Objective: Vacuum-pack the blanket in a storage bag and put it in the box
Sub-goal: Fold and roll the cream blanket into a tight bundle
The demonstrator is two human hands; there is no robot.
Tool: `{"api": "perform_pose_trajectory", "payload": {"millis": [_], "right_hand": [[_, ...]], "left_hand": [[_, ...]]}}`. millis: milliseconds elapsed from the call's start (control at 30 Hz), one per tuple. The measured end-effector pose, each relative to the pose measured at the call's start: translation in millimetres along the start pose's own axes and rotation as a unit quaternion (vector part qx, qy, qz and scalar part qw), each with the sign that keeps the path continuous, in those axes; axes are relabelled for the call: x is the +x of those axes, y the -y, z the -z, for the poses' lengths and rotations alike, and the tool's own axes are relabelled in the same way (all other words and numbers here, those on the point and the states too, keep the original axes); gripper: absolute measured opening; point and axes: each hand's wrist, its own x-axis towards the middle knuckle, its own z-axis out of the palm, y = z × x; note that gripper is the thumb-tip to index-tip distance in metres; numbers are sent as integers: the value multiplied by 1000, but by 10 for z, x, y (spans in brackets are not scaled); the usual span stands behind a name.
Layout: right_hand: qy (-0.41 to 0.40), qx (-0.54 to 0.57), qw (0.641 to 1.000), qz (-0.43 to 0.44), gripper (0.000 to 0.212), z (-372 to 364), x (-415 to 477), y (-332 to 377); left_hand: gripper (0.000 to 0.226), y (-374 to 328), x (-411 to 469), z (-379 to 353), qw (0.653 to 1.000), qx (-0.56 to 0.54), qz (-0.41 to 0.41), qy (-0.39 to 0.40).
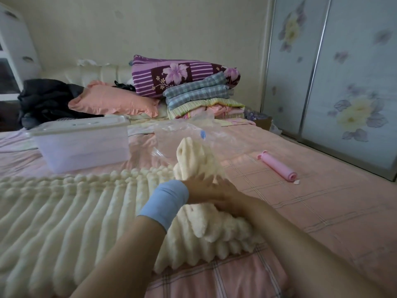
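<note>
A cream ribbed blanket [71, 209] lies spread over the bed's left half. One bunched end of it rises into the mouth of a clear storage bag [182, 134] with a blue valve. My left hand [200, 187], above a blue wristband, presses flat against that bunched end. My right hand [227, 204] grips the blanket just below it. A clear lidded plastic box [83, 143] stands on the bed at the left. A pink hand pump [278, 166] lies on the sheet to the right.
A pink checked sheet [300, 211] covers the bed. Folded quilts [193, 91], a salmon pillow [113, 100] and dark clothes [47, 100] are piled at the headboard. Sliding wardrobe doors [343, 82] line the right side. A white drawer unit [12, 52] stands at far left.
</note>
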Motion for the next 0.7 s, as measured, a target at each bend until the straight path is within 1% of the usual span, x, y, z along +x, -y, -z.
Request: {"api": "perform_pose_trajectory", "payload": {"millis": [33, 67, 100, 133, 200, 267, 333, 400, 433, 467, 533, 567, 600, 633, 667, 700], "right_hand": [[-7, 48, 999, -13, 68, 40, -11, -39], [-23, 104, 994, -24, 66, 69, -26, -83], [-34, 150, 987, -34, 67, 73, -38, -147], [-38, 176, 983, -43, 69, 75, -65, -191], [-23, 162, 985, -55, 77, 105, -92, -196], [-26, 98, 994, -32, 87, 199, -22, -78], [-35, 59, 998, 8, 97, 299, 106, 67], [-23, 53, 998, 26, 100, 298, 251, 139], [-3, 42, 999, 29, 100, 252, 324, 153], [19, 16, 999, 27, 99, 188, 393, 168], [46, -30, 998, 29, 98, 78, 533, 185], [49, -39, 998, 31, 99, 62, 569, 199], [48, -36, 998, 32, 100, 59, 593, 205], [42, -27, 998, 36, 101, 61, 610, 198], [31, -10, 999, 37, 102, 79, 598, 184], [16, 16, 999, 38, 102, 79, 594, 162]], "left_hand": [[99, 51, -12, -149, 998, -32, 27, 43], [117, 144, -13, -273, 994, -52, 55, 73], [126, 236, -24, -380, 992, -49, 66, 93], [131, 317, -44, -444, 990, -42, 74, 108], [135, 413, -74, -454, 988, -41, 88, 121], [134, 427, -66, -426, 985, -41, 94, 139], [127, 411, -74, -328, 981, -37, 98, 163], [111, 404, -79, -110, 978, -24, 112, 176], [99, 413, -67, 24, 981, -30, 115, 151], [83, 427, -35, 164, 987, -40, 116, 101], [53, 456, 81, 374, 991, -61, 111, -43], [47, 485, 169, 429, 984, -78, 105, -118], [47, 523, 271, 423, 977, -86, 94, -173], [49, 545, 350, 368, 972, -89, 85, -199], [50, 572, 448, 276, 975, -85, 72, -193], [51, 606, 523, 136, 983, -76, 70, -150]]}}
